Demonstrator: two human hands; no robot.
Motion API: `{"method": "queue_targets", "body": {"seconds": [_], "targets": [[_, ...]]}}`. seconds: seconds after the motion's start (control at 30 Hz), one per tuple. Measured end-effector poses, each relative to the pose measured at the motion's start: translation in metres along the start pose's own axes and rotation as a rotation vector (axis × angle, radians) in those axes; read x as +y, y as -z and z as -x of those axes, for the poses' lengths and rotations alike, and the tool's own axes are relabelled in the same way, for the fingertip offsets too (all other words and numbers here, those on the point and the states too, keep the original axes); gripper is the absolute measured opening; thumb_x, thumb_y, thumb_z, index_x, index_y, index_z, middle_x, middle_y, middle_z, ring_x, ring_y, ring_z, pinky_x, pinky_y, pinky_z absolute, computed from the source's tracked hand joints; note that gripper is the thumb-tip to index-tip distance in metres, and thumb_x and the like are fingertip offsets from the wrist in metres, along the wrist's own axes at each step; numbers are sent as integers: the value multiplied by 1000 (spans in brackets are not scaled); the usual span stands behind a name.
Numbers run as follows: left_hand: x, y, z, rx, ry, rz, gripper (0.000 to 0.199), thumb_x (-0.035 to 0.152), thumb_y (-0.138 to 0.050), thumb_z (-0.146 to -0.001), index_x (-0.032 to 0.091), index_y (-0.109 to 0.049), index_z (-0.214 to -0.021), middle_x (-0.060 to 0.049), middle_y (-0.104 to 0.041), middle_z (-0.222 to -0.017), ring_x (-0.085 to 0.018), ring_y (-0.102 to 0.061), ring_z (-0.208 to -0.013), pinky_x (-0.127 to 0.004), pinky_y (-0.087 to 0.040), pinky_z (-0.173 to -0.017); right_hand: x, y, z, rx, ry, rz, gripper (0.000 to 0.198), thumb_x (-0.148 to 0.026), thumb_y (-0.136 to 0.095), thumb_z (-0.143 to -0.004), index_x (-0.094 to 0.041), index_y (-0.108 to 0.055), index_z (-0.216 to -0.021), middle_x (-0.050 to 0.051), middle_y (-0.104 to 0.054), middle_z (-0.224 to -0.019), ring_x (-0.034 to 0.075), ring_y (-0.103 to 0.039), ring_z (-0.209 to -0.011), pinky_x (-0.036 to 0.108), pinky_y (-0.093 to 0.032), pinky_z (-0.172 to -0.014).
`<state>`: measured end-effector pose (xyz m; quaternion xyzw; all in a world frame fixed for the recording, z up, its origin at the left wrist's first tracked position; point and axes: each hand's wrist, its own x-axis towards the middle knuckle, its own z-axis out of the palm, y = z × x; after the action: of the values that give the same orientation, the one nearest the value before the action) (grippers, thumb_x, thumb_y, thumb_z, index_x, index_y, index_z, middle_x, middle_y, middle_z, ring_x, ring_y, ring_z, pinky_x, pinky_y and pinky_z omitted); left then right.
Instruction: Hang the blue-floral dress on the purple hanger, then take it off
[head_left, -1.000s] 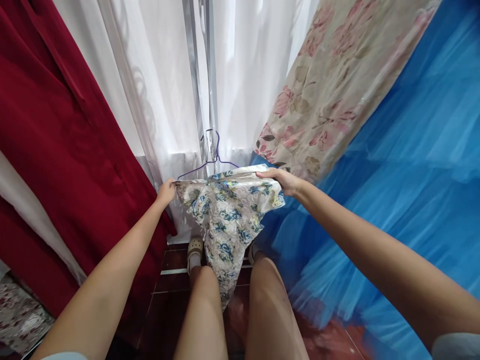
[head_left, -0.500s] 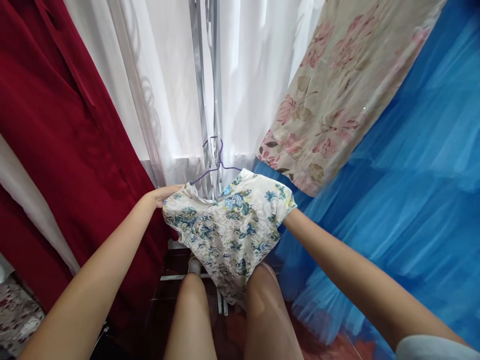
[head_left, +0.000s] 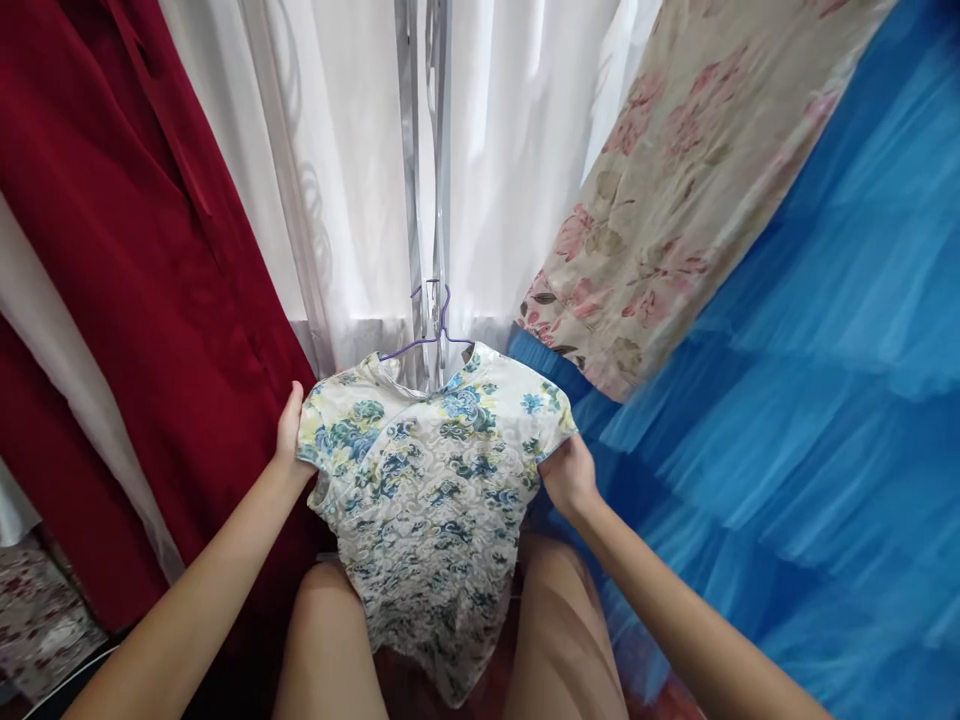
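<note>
A short-sleeved white dress with blue, green and yellow flowers hangs in front of me on a purple wire hanger. Its body has a ruffled texture, and the lower part drops between my knees. My left hand holds the left sleeve at its outer edge, fingers mostly tucked behind the cloth. At the opposite sleeve, my right hand grips from below, with its fingertips hidden by the fabric. The dress's front is spread between both hands.
Behind the hanger stands a metal pole before a white curtain. A dark red cloth hangs at left. On the right hang a beige floral garment and a layered blue tulle skirt.
The dress has been spread straighter and its front faces me more fully. My right hand has come out of the sleeve to its edge; my left hand has shifted slightly outward and down.
</note>
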<state>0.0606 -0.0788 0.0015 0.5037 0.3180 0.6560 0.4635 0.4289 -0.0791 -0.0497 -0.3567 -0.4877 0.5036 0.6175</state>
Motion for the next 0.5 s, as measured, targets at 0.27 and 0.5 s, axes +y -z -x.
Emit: {"method": "queue_targets", "body": {"seconds": [0.27,0.5], "targets": [[67,-47,-31,75,-68,-10,41,38,-46,-95,11,-59,-123,-14,-68,-113,-28,-67,-102,-46,-52,-92,-72,-12,-28,252,266,-35,46,-55,-54,-81,-28,-60,-118,4,-73,-113,29,-67,-109,36,-61,-74],[52,-59,-31,-170,-570,-1044,24,17,-54,-86,19,-68,-105,-7,-65,-109,-27,-58,-108,-42,-42,-103,-55,-9,89,36,118,192,50,-54,-52,-84,-32,-60,-128,5,-75,-96,31,-69,-105,38,-62,-77]]}}
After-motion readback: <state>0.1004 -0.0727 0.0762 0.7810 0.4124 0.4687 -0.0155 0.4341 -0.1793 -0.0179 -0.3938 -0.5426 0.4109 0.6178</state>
